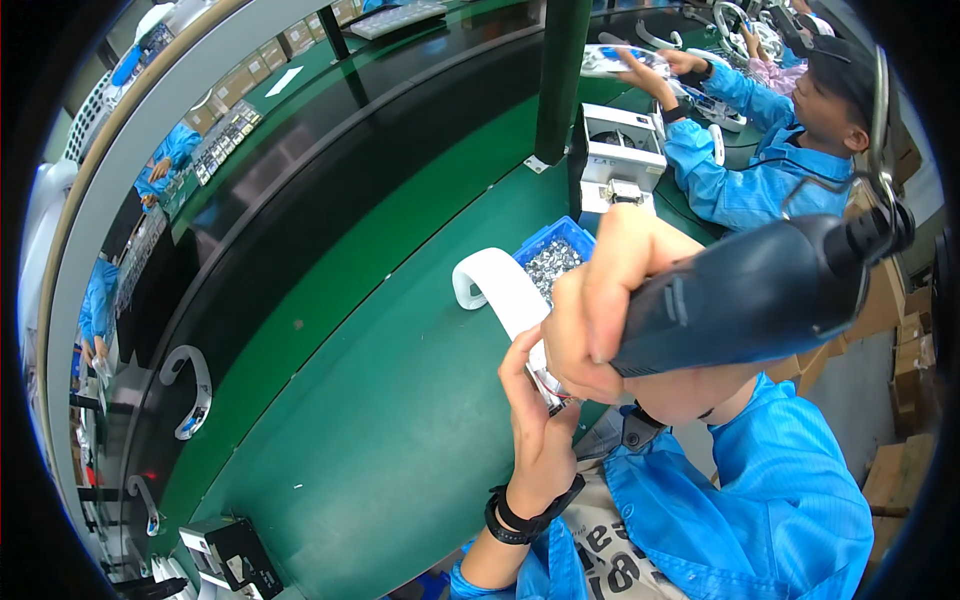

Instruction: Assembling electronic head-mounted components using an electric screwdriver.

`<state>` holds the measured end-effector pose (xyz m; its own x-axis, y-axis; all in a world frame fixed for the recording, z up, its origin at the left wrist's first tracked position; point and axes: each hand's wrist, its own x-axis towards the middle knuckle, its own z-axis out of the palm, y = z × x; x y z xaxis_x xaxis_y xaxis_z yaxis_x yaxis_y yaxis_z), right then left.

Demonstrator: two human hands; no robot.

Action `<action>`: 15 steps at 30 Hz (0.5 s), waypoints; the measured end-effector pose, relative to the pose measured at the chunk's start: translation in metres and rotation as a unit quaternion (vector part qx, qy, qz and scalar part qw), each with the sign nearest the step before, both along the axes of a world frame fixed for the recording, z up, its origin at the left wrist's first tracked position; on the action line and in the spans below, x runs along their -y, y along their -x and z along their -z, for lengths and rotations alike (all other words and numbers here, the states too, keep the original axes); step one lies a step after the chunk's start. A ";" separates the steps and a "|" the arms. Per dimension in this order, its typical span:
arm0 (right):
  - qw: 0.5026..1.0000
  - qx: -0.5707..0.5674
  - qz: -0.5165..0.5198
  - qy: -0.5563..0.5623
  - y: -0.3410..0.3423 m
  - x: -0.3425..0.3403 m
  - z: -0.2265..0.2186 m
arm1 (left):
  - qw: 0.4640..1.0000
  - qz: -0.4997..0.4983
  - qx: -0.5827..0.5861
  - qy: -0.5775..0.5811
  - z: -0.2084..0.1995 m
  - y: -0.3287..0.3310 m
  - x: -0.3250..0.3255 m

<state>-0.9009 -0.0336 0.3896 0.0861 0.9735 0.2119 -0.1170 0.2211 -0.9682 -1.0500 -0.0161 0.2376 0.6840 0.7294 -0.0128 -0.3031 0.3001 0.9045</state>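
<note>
My right hand (pixel 600 300) is wrapped round a dark electric screwdriver (pixel 740 295), which hangs from a metal hook and points down to the left. A white curved plastic piece (pixel 505 290) with a hooked far end extends over the green bench. Below the screwdriver, my left hand (pixel 540 430) grips the near end of this piece between thumb and fingers. A bit of red wire shows at that end. The screwdriver's tip is hidden behind my right hand, so I cannot tell whether it touches the piece.
Just beyond the piece stands a blue bin (pixel 548 234) of small metal parts. A white-and-grey device (pixel 622 150) and dark post (pixel 562 90) rise behind. Left, a dark conveyor (pixel 300 190) carries a similar white piece (pixel 200 405). A co-worker (pixel 750 150) in blue works at upper right.
</note>
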 end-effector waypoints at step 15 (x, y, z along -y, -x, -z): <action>0.947 -0.184 0.060 -0.256 -0.001 0.003 0.020 | 0.997 -0.069 0.022 -0.033 -0.015 0.022 -0.005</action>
<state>-0.8995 -0.0366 0.3700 0.3488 0.7298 0.5880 -0.3700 0.6836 -0.6291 -1.0718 -0.0114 0.2523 0.5754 0.8153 0.0649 -0.3767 0.1938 0.9058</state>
